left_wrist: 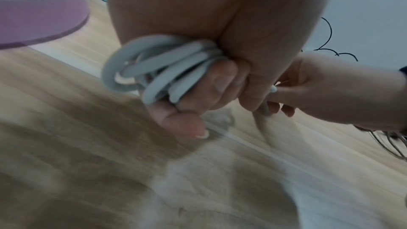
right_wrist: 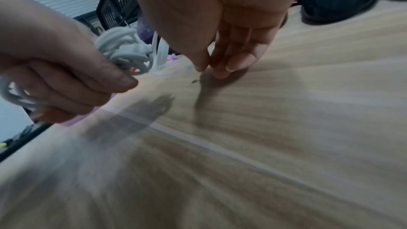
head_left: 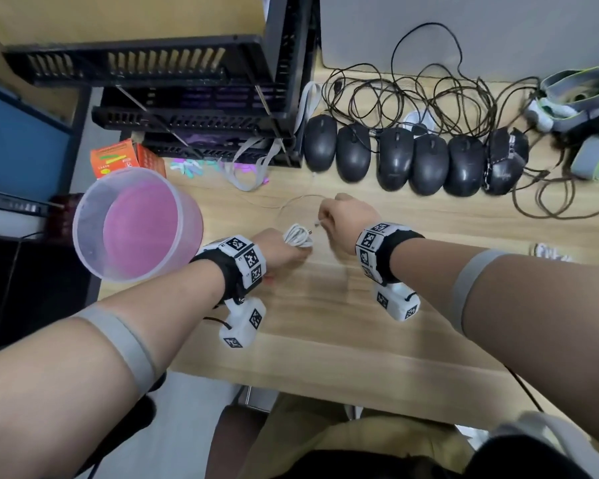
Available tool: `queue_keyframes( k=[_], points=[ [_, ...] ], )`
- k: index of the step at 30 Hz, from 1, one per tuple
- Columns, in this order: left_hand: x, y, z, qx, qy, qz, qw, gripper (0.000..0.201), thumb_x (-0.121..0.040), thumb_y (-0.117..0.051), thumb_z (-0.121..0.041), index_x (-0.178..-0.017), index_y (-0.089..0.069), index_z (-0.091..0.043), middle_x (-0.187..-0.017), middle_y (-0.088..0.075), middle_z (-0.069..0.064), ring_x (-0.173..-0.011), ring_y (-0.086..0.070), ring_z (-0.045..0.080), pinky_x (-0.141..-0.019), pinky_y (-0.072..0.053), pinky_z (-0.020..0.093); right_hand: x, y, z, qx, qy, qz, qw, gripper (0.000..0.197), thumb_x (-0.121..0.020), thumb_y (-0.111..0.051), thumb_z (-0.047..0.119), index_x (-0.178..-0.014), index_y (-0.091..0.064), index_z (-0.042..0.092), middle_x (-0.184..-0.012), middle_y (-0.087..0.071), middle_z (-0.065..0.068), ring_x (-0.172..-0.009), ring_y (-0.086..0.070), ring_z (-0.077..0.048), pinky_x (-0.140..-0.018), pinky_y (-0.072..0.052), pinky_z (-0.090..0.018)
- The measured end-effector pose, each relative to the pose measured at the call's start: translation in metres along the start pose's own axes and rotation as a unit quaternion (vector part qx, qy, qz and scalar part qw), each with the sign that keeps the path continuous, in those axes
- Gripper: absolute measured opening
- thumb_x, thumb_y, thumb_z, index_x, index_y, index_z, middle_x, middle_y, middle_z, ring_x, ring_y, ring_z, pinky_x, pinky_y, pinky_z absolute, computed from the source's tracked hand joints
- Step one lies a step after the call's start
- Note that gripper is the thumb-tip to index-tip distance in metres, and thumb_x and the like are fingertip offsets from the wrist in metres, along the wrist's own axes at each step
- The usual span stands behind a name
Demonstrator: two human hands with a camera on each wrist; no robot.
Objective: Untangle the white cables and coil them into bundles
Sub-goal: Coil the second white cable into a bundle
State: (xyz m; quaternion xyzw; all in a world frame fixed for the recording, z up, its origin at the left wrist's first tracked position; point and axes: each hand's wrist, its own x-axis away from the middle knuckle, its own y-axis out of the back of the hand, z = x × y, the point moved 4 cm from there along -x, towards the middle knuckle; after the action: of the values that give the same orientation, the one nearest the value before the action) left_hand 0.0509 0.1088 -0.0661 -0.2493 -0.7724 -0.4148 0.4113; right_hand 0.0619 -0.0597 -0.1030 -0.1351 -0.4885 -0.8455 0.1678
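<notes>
My left hand [head_left: 284, 247] grips a coiled bundle of white cable [head_left: 296, 236] just above the wooden table [head_left: 325, 323]; the left wrist view shows its fingers [left_wrist: 198, 93] curled round the loops [left_wrist: 158, 69]. Close to the right, my right hand [head_left: 329, 216] pinches a thin pale strand whose loop [head_left: 301, 199] lies on the table behind. In the right wrist view, thumb and fingertips [right_wrist: 211, 67] meet in a pinch beside the coil [right_wrist: 123, 50]. A white tip [left_wrist: 273, 89] shows between the two hands. Another white bundle [head_left: 547, 252] lies at the table's right edge.
A clear bucket [head_left: 83, 236] with a pink bottom stands left of my hands. A row of black mice [head_left: 395, 157] with tangled black cords [head_left: 429, 95] fills the back. Stacked black crates [head_left: 187, 98] and an orange box [head_left: 115, 157] sit at the back left.
</notes>
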Motion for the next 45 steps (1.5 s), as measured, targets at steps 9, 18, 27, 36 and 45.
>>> queue_keyframes(
  k=[9,18,27,36,45],
  points=[
    [0.009,-0.006,-0.052,0.094,-0.027,0.039,0.994,0.027,-0.082,-0.074,-0.031,-0.074,-0.052,-0.017,-0.042,-0.037,-0.002,-0.035,-0.031,0.016,-0.048,-0.039,0.027,0.048,0.050,-0.025,-0.173,0.003,-0.060,0.983,0.006,-0.096,-0.048,0.021,-0.093,-0.051,0.017,-0.090,-0.058,-0.002,-0.077,-0.051,-0.018,-0.070,-0.037,-0.029],
    [0.043,-0.046,-0.139,0.119,-0.125,0.090,0.981,0.041,-0.083,-0.071,-0.039,-0.062,-0.040,-0.020,-0.043,-0.030,-0.007,-0.039,-0.023,0.015,-0.047,-0.030,0.027,0.112,0.061,-0.056,-0.178,-0.018,-0.036,0.983,0.011,-0.095,-0.048,0.024,-0.094,-0.054,0.015,-0.080,-0.058,0.003,-0.076,-0.054,-0.020,-0.070,-0.039,-0.029],
    [0.063,-0.083,-0.169,0.036,-0.073,0.083,0.993,0.119,-0.067,-0.025,-0.099,-0.140,-0.049,-0.007,-0.053,-0.027,0.000,-0.040,-0.021,0.015,-0.046,-0.024,0.021,0.156,0.082,-0.069,-0.362,-0.047,-0.116,0.924,0.007,-0.089,-0.054,0.012,-0.085,-0.057,0.017,-0.083,-0.065,-0.014,-0.074,-0.055,-0.020,-0.068,-0.045,-0.029],
    [0.071,-0.084,-0.194,-0.099,-0.213,-0.071,0.969,0.035,-0.106,-0.026,-0.023,-0.082,-0.045,-0.007,-0.077,-0.054,0.012,-0.053,-0.045,0.021,-0.046,-0.034,0.027,0.167,0.094,-0.065,-0.447,-0.022,-0.147,0.882,0.012,-0.094,-0.060,0.017,-0.084,-0.061,0.010,-0.066,-0.051,-0.003,-0.052,-0.043,-0.008,-0.054,-0.039,-0.025],
    [0.072,-0.096,-0.188,-0.293,-0.267,-0.053,0.916,0.021,-0.091,-0.048,-0.007,-0.074,-0.055,-0.015,-0.077,-0.064,0.009,-0.079,-0.065,0.032,-0.062,-0.043,0.028,0.171,0.096,-0.071,-0.480,-0.040,-0.190,0.856,0.016,-0.094,-0.059,0.016,-0.090,-0.061,0.000,-0.079,-0.064,-0.010,-0.068,-0.065,-0.019,-0.069,-0.059,-0.035]
  ],
)
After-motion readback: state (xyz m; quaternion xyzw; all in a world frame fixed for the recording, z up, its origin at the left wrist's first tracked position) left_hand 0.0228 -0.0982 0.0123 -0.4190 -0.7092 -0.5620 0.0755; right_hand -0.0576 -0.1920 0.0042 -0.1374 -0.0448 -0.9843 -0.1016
